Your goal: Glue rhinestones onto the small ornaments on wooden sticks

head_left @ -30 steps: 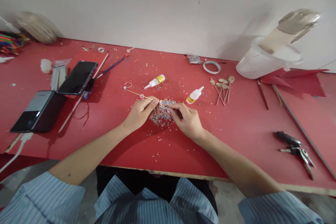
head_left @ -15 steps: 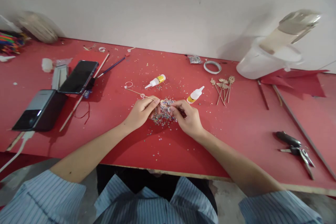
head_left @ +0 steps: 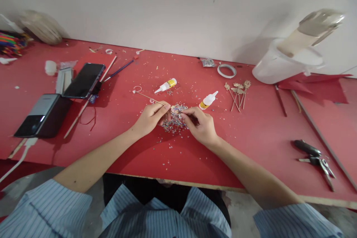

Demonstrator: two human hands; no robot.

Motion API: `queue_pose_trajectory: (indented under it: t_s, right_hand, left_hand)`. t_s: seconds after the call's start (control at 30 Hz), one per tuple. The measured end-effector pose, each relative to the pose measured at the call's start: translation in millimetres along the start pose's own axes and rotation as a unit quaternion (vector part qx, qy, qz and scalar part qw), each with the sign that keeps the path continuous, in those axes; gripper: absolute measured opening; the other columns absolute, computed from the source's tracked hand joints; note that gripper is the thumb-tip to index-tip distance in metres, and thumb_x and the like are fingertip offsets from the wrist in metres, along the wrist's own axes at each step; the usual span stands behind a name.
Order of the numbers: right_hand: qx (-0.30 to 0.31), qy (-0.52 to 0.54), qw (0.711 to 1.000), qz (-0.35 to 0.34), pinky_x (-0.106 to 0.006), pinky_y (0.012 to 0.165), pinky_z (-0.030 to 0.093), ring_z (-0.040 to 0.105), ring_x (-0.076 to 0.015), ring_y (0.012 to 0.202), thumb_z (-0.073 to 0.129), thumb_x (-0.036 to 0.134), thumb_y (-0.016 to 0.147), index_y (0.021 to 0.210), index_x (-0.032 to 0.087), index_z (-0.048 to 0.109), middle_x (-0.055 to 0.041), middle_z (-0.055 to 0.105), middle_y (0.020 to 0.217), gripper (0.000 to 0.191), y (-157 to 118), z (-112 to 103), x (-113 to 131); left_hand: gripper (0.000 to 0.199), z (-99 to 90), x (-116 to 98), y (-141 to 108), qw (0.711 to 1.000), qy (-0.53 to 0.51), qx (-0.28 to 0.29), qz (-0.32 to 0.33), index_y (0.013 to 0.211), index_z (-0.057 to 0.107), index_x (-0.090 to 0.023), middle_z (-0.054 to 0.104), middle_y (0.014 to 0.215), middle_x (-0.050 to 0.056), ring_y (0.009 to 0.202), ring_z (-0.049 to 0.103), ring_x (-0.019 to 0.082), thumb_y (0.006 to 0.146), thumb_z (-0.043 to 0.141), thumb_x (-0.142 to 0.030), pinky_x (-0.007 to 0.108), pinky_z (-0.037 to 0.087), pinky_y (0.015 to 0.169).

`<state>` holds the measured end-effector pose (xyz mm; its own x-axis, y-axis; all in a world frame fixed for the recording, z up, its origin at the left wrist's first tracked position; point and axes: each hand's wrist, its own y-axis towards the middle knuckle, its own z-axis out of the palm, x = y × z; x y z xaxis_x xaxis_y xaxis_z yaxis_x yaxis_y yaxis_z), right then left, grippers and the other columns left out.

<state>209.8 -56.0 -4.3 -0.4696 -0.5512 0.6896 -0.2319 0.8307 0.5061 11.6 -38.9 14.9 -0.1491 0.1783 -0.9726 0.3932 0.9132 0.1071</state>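
My left hand (head_left: 154, 117) pinches a thin wooden stick (head_left: 147, 97), whose far end points up and left. The stick's near end lies over a pile of glittery flakes (head_left: 175, 123), where something small and pale shows between my hands. At the pile's right side my right hand (head_left: 199, 123) has its thumb and fingers pressed together; what they hold is too small to make out. A white glue bottle with a yellow label (head_left: 208, 100) lies just beyond my right hand. Another glue bottle (head_left: 166, 85) rests farther back, left of the pile.
Several sticks with pale decorated tops (head_left: 237, 91) lie right of the bottles, near a tape roll (head_left: 227, 71). A white bucket (head_left: 267, 65) stands back right; keys (head_left: 318, 160) lie front right. A phone (head_left: 84, 80) and a dark boxy device with a cable (head_left: 41, 117) are left.
The view has shifted very slightly. Both hands stay over the flakes in nearly the same pose, and the stick's far end sits a touch higher.
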Motion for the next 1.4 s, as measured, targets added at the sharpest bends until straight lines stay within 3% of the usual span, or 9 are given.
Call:
queue_pose_trajectory:
  t_s: [0.97,1.4]
  right_hand:
    - [0.008,-0.028,0.999,-0.025,-0.021,0.054,0.048,0.058,-0.0086,0.057,0.055,0.023,0.089,0.089,0.02,0.06,0.0,0.066,0.073,0.006,-0.7,-2.1,0.3]
    - [-0.017,-0.008,0.999,-0.026,-0.019,0.052,0.046,0.056,-0.0076,0.055,0.059,0.018,0.087,0.09,0.019,0.061,0.001,0.065,0.071,0.004,-0.3,-2.5,1.9]
  left_hand:
    - [0.036,-0.1,2.9,0.5,0.999,-0.026,0.016,-0.01,0.073,0.056,-0.016,0.06,0.068,0.001,0.047,0.048,0.006,0.097,0.041,-0.039,0.023,0.038,0.048]
    - [0.036,-0.2,4.0,1.1,0.998,-0.055,0.013,-0.008,0.072,0.056,-0.015,0.06,0.067,0.002,0.046,0.048,0.006,0.097,0.042,-0.038,0.022,0.037,0.046]
